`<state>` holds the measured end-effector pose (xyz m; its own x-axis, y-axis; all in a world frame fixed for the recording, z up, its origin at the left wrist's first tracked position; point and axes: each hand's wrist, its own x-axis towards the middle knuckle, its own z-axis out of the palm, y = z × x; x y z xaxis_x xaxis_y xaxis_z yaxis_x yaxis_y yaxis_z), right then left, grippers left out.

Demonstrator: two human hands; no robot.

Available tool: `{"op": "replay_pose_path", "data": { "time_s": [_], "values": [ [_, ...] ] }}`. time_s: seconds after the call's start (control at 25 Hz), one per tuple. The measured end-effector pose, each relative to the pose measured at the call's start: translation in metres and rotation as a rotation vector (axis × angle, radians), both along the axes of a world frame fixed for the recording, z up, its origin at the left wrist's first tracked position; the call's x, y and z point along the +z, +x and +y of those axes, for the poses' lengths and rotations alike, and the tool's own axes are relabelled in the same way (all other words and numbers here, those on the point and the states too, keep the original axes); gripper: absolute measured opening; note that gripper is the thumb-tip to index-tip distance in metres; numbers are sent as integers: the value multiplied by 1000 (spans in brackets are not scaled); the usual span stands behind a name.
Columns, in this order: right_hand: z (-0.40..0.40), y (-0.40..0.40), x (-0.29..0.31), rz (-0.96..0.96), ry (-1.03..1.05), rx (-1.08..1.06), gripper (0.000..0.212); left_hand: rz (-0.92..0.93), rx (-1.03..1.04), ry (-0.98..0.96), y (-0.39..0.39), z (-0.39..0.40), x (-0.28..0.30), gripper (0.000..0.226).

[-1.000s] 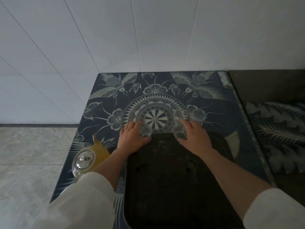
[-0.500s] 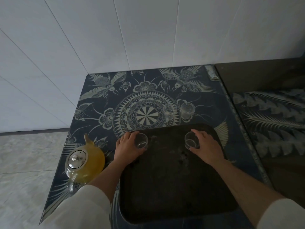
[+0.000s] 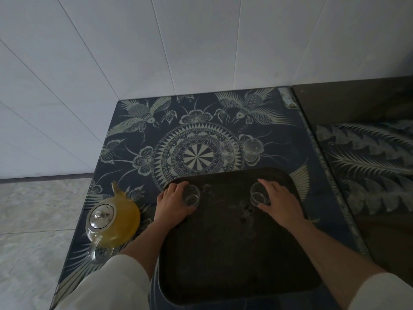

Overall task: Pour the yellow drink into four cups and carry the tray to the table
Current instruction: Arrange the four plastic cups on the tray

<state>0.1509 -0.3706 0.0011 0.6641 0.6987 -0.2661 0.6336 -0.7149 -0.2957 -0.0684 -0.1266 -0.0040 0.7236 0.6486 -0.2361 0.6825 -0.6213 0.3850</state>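
While both hands sit on the tray, no brand, label or readable writing shows anywhere in the head view.

Head view, tray: a dark rectangular tray [image 3: 234, 253] with rounded corners lies on a dark blue patterned cloth [image 3: 125, 139] printed with pale birds, flowers and a round medallion. Tray surface looks dull and slightly marked.

Cups: four small clear glass cups, all apparently empty. Left hand [image 3: 173, 205] has its fingers curled around one cup [image 3: 191, 195] at the tray's far left; the cup stands upright on the tray. Right hand [image 3: 279, 203] has its fingers wrapped around a second cup [image 3: 258, 195] at the tray's far right, also upright on the tray. Two further cups [image 3: 228, 149] and [image 3: 253, 149] stand side by side on the cloth just beyond the tray's far edge, untouched.

Drink: a clear glass teapot [image 3: 112, 222] with a metal lid holds yellow liquid. It rests on the cloth left of the tray, near the left forearm, spout pointing away from the person. White sleeves [image 3: 105, 285] cover both upper forearms.
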Motion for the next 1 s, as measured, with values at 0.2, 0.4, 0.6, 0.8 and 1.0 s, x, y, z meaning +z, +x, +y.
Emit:
{"op": "replay_pose_path", "data": {
  "time_s": [0.2,0.4,0.6,0.8,1.0],
  "values": [
    [-7,3,-1,20,-25,29,109,3,-11,-49,-5,-1,1,112],
    [-11,21,-1,0,102,-18,107,-24,13,-105,-2,12,15,123],
    [3,45,6,-55,161,-65,84,-70,24,-57,32,28,29,105],
    [18,76,8,-63,165,-49,79,-77,5,-49,82,30,38,102],
    [30,103,6,-52,134,-37,84,-71,-54,-27,124,31,34,102]
  ]
}}
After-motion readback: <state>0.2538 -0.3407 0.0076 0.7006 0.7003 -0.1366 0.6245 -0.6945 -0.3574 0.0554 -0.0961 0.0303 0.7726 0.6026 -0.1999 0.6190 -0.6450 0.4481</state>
